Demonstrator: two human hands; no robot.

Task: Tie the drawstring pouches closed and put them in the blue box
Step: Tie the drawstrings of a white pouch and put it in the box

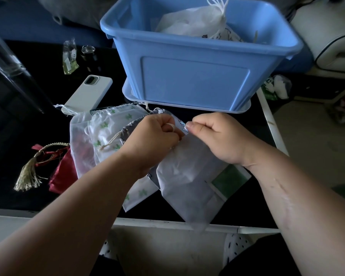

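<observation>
A translucent white pouch (184, 176) lies on the black table, its mouth between my hands. My left hand (153, 136) grips the pouch's top, with a white drawstring looped over a finger. My right hand (217, 136) pinches the pouch's top edge from the right. Under and left of it lie a white pouch with green prints (112, 126), a grey patterned pouch (159, 112), a sheer pouch (78, 140) and a red pouch with a tassel (62, 174). The blue box (195, 76) stands just behind my hands, with tied white pouches (195, 20) inside.
A phone in a pale case (88, 94) lies left of the box. A small clear packet (69, 56) and a dark metal item (88, 51) sit further back. A green-and-white card (229, 180) pokes out under the pouch. The table's white edge (267, 108) runs along right and front.
</observation>
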